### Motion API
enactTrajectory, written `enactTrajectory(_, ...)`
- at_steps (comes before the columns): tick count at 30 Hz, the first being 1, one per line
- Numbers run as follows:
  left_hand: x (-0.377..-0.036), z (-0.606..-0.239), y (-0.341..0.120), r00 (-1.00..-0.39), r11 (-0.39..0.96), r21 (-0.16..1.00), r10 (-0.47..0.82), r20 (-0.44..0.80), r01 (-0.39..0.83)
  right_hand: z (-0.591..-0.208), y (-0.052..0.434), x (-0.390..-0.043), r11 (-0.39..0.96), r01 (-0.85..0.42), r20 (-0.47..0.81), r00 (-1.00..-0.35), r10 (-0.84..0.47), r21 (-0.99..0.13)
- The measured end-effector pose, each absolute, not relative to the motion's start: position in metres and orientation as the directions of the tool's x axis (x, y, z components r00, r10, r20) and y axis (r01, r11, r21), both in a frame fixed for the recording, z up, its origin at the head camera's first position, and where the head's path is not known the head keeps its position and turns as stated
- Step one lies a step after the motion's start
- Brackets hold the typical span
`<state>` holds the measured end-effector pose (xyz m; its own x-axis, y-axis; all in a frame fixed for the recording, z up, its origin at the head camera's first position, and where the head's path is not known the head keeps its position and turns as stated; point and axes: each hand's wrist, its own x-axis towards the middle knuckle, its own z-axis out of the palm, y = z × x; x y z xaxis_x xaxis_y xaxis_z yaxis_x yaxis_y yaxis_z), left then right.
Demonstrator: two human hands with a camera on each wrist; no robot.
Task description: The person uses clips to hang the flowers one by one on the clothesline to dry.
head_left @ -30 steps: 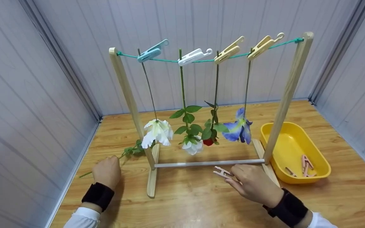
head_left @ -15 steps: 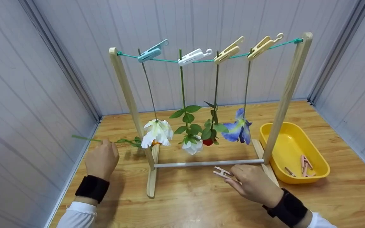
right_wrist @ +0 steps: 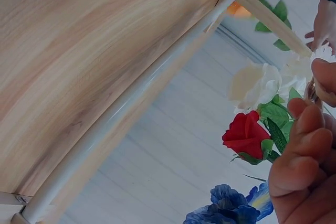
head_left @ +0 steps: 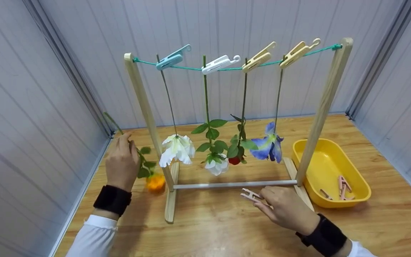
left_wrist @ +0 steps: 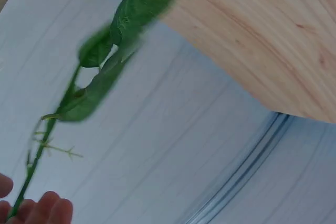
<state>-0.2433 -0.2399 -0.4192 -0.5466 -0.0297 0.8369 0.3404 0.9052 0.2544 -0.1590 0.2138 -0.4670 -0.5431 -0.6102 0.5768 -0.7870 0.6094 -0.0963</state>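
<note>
Left hand [head_left: 121, 162] pinches orange flower [head_left: 155, 182]; right hand [head_left: 284, 208] pinches clothespin [head_left: 250, 195] above wooden table [head_left: 227, 228].

I see the orange flower [head_left: 155, 182] hanging head down, its bloom just above the table [head_left: 227, 228] near the left edge. Its thin green stem slants up and left, with a few green leaves. The pink clothespin [head_left: 250, 195] is small and pale, lying low toward the table's front edge.
</note>
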Motion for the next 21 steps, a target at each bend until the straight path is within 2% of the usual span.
enactTrajectory(4,-0.244,-0.42,-0.231,-0.529,0.854,0.3,-0.035,0.848,0.425,-0.468,0.215,-0.16,0.604,-0.793,0.594,-0.523,-0.611,-0.078)
enactTrajectory(11,-0.233,-0.412,-0.217,-0.582,0.721,0.505,-0.173,0.794,0.475,-0.465,0.217,-0.16,0.611,-0.784,0.57,-0.553,-0.608,-0.109)
enactTrajectory(17,-0.218,-0.393,-0.201,-0.624,0.557,0.595,-0.166,0.763,0.579,-0.46,0.218,-0.159,0.62,-0.77,0.542,-0.589,-0.6,-0.151)
enactTrajectory(21,-0.205,-0.376,-0.188,-0.628,0.458,0.616,-0.15,0.764,0.641,-0.46,0.219,-0.16,0.619,-0.771,0.547,-0.587,-0.597,-0.151)
